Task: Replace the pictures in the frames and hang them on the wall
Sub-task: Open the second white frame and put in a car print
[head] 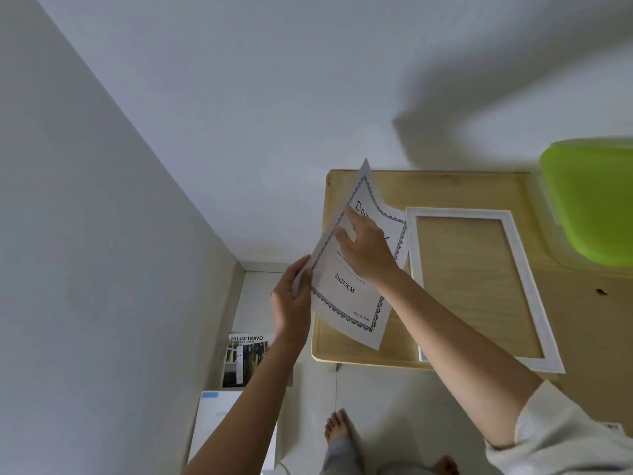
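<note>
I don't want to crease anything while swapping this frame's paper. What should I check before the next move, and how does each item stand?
1. White paper sheet with dark ornate border held in both hands: ok, left hand grips its edge, right hand rests on it.
2. Sheet flat: not ok, its top corner curls.
3. White rectangular picture frame lying flat on light wooden table: ok.
4. Frame opening free: ok, wood shows through.
5. Green plastic container apart from frame: ok.
6. Replacement picture ready: cannot tell.
</note>
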Tool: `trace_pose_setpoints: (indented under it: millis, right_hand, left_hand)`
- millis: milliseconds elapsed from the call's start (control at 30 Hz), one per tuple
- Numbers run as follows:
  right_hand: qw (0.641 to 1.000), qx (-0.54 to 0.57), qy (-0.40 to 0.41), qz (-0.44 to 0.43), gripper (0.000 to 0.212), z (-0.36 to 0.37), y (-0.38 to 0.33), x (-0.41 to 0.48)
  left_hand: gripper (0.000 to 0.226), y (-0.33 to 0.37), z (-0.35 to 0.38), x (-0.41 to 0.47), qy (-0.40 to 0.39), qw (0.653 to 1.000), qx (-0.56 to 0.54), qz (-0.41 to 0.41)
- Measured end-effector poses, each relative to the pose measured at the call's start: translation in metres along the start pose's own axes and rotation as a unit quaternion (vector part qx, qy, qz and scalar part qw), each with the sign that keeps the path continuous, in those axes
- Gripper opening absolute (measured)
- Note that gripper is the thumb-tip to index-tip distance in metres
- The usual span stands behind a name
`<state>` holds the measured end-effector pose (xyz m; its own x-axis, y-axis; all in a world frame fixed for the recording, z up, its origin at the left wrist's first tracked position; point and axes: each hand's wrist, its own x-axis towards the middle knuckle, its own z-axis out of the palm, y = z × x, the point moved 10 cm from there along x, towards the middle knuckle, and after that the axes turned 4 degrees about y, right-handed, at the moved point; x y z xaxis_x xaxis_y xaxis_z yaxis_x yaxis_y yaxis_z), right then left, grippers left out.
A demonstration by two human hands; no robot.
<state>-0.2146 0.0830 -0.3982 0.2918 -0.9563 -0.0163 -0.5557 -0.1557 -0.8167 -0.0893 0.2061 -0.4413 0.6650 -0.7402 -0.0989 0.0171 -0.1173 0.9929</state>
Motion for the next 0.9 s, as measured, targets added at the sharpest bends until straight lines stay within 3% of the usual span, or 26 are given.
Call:
trace_pose_setpoints:
  millis: [200,333,467,533,700,800,900]
  right_hand:
    - [0.999,-0.027,-0.03,0.032,0.059,0.003,-0.002,0.003]
    - [0.997,-0.047,-0.028,0.061,0.048,-0.008,0.005,0.002]
    - [0.995,-0.013,-0.036,0.096,0.054,-0.024,0.013,-0.002]
    - [0.995,0.016,-0.033,0.093,0.049,-0.034,0.01,-0.004]
    - [0.998,0.042,-0.006,0.056,0.05,-0.07,-0.004,-0.007]
    - [0.998,0.056,0.008,0.037,0.06,-0.103,-0.007,-0.012]
    - [0.995,0.08,0.044,0.044,0.058,-0.142,0.007,-0.021]
  left_hand:
    - [0.023,0.01,0.019,-0.016,-0.052,0.998,0.02,0.014]
    - [0.024,0.013,0.034,-0.025,-0.105,0.993,0.037,0.028]
    - [0.05,0.006,0.051,-0.035,-0.171,0.985,0.012,0.017]
    - [0.055,-0.001,0.058,-0.037,-0.182,0.983,0.011,-0.005]
    - [0.036,-0.003,0.089,-0.04,-0.222,0.974,0.052,-0.007]
    - [0.052,0.006,0.113,-0.045,-0.237,0.97,0.046,0.002]
    - [0.061,0.022,0.137,-0.055,-0.249,0.968,0.031,0.011]
